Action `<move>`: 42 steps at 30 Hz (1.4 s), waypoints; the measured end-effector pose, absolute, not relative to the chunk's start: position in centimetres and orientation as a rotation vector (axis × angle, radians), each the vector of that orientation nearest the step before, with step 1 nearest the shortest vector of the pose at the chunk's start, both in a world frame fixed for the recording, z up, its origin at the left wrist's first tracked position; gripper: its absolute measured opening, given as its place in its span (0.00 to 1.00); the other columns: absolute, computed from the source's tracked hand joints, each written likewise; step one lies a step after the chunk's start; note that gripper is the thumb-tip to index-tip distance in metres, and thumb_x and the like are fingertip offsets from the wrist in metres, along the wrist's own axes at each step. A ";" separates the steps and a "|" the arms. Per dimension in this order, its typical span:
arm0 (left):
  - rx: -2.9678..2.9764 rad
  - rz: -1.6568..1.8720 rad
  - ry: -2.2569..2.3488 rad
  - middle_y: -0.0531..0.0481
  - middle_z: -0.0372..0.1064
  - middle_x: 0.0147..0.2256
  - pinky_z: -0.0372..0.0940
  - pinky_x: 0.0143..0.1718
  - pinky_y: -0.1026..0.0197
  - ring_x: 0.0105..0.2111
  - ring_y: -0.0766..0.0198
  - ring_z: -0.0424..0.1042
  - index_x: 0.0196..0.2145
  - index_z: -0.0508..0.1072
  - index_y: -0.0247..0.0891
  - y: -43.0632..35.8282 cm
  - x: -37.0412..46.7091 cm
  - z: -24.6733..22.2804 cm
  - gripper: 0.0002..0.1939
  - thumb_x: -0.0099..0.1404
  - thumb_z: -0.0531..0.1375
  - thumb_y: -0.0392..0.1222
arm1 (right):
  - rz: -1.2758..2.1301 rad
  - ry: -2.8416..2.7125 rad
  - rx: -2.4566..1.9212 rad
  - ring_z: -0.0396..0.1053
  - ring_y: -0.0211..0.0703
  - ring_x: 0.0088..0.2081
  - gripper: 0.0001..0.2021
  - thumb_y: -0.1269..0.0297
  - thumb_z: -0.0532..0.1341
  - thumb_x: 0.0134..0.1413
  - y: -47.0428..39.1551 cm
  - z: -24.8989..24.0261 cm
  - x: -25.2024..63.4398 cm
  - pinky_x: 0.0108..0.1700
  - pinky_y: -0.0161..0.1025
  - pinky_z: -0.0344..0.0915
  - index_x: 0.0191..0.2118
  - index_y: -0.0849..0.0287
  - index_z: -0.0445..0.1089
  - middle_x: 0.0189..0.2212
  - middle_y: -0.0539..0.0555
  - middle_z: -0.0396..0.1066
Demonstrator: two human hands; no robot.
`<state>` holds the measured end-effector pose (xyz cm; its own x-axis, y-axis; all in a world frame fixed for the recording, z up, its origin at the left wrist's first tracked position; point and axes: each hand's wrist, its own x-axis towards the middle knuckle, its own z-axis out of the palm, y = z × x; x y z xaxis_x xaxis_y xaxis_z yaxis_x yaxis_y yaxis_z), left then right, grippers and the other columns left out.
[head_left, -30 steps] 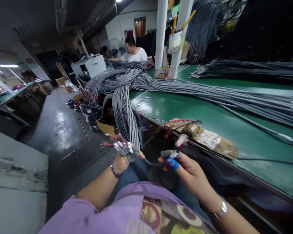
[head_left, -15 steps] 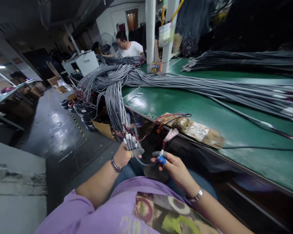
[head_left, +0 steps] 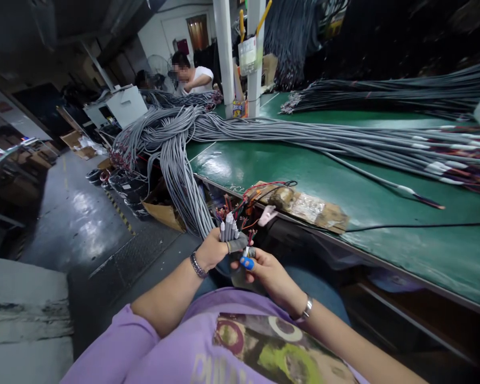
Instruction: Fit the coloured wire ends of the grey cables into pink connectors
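My left hand [head_left: 215, 249] is closed around a bundle of grey cables [head_left: 229, 228], whose white-wrapped ends and loose coloured wires point up. A grey cover sits on its thumb. Right beside it, my right hand [head_left: 260, 264] pinches one cable end [head_left: 247, 250] with a white band and short red and dark wires fanning out. A blue wrap is on one of its fingers. The lower part of that cable is mostly hidden by the hands. Just beyond, a pale pink clip [head_left: 268, 215] sits at the bench edge by a taped cardboard piece [head_left: 312, 210] with red and black leads.
Long grey cables [head_left: 264, 128] run across the green bench [head_left: 240, 165] and hang over its near left edge. A darker cable bundle [head_left: 384, 88] lies at the back. A person in white [head_left: 196, 77] works beyond the heap. A cardboard box [head_left: 164, 210] stands below the bench.
My right hand has moved left with the cable end, away from the pink clip and up beside my left hand. The held bundle has shifted slightly right. The whole view has swung a little right.
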<state>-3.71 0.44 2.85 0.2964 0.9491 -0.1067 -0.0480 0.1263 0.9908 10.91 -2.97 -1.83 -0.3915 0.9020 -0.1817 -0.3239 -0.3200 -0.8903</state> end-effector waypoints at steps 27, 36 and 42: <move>1.290 1.007 1.046 0.55 0.64 0.19 0.59 0.25 0.65 0.20 0.70 0.64 0.22 0.69 0.33 0.4 -3.9 1.8 0.17 0.46 0.70 0.46 | 1.456 -1.111 -1.152 0.63 0.35 0.22 0.19 0.46 0.64 0.46 -2.7 0.1 13.4 0.25 0.35 0.63 0.35 0.59 0.68 0.26 0.52 0.70; 1.462 0.905 1.036 0.55 0.64 0.19 0.58 0.25 0.66 0.22 0.71 0.61 0.22 0.70 0.33 0.0 -3.5 1.7 0.16 0.47 0.70 0.47 | 1.500 -1.123 -1.084 0.56 0.33 0.18 0.20 0.46 0.67 0.41 -1.9 0.3 12.4 0.21 0.33 0.55 0.26 0.58 0.64 0.17 0.45 0.62; 1.413 0.956 1.049 0.52 0.68 0.20 0.59 0.26 0.65 0.22 0.69 0.65 0.22 0.71 0.33 0.4 -3.8 1.4 0.15 0.50 0.68 0.48 | 1.686 -0.829 -0.965 0.56 0.31 0.19 0.18 0.52 0.70 0.38 -2.7 0.3 12.2 0.25 0.35 0.59 0.24 0.58 0.64 0.20 0.45 0.61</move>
<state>-3.79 0.41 1.41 0.2877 0.9577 0.0025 0.0908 -0.0298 0.9954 12.21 -2.74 0.31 -0.1994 0.9558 -0.2161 -0.4122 -0.2819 -0.8664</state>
